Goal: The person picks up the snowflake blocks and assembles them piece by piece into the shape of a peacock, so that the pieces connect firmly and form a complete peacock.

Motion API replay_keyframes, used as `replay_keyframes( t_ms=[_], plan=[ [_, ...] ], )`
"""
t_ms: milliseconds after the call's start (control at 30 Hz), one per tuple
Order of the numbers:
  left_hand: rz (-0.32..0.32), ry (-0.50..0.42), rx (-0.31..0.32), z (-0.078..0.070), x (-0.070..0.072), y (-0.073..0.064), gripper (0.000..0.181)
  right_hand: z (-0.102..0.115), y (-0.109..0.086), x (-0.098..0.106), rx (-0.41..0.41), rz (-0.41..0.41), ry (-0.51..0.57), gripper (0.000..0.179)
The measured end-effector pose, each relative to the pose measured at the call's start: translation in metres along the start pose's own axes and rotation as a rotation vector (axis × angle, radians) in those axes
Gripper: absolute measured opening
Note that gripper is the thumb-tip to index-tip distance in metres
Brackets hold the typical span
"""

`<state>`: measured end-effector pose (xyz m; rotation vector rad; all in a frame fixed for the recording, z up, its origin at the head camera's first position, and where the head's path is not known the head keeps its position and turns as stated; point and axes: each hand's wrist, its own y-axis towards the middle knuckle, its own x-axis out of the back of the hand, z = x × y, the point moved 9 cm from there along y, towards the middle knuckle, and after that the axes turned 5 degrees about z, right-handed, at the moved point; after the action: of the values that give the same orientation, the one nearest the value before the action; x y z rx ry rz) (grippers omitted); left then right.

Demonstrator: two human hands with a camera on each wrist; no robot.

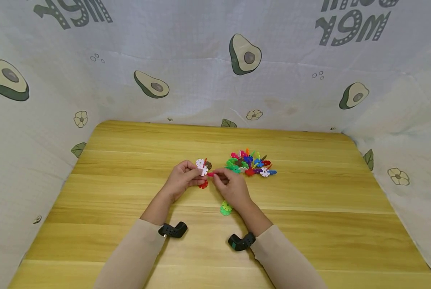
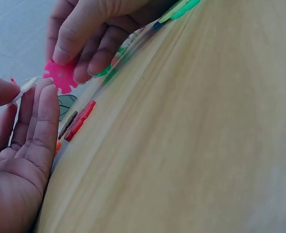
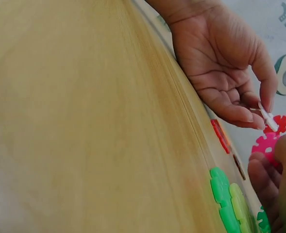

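Observation:
My left hand (image 1: 181, 178) pinches a white snowflake disc (image 1: 203, 171) between thumb and fingertips. A red disc (image 3: 281, 123) stands beside the white one in the right wrist view. Opposite, my right hand (image 1: 233, 188) holds a pink snowflake disc (image 2: 61, 77) by its edge, thumb against fingers. The pink disc's notched rim is right at the white disc and the left fingertips. Below the left fingers a loose red disc (image 1: 203, 185) lies on the table, with a brown disc (image 1: 209, 165) farther back.
A colourful pile of snowflake discs (image 1: 249, 162) lies behind the right hand. Near the right wrist are a yellow-green disc (image 1: 226, 206) and a green disc (image 1: 225, 211). The wooden table (image 1: 309, 224) meets a white avocado-print cloth (image 1: 201, 48) at its back and sides.

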<state>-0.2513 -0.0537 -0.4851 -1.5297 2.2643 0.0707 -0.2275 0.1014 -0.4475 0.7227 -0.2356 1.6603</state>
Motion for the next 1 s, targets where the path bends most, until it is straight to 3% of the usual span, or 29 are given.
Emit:
replay_keyframes(
  t_ms=[200, 433, 867, 1000],
  plan=[
    [0.006, 0.007, 0.003, 0.001, 0.0, 0.001, 0.012, 0.004, -0.002, 0.005, 0.035, -0.053, 0.099, 0.013],
    [0.013, 0.023, -0.002, 0.001, -0.002, 0.001, 0.013, 0.009, -0.002, 0.005, 0.105, -0.048, 0.137, 0.011],
    [0.061, 0.073, -0.003, 0.0, -0.004, 0.0, 0.013, 0.028, -0.004, 0.013, 0.28, -0.111, -0.03, 0.013],
    [0.034, 0.05, 0.004, 0.001, -0.001, 0.0, 0.014, 0.022, -0.003, 0.011, 0.216, -0.088, 0.007, 0.02]
  ],
)
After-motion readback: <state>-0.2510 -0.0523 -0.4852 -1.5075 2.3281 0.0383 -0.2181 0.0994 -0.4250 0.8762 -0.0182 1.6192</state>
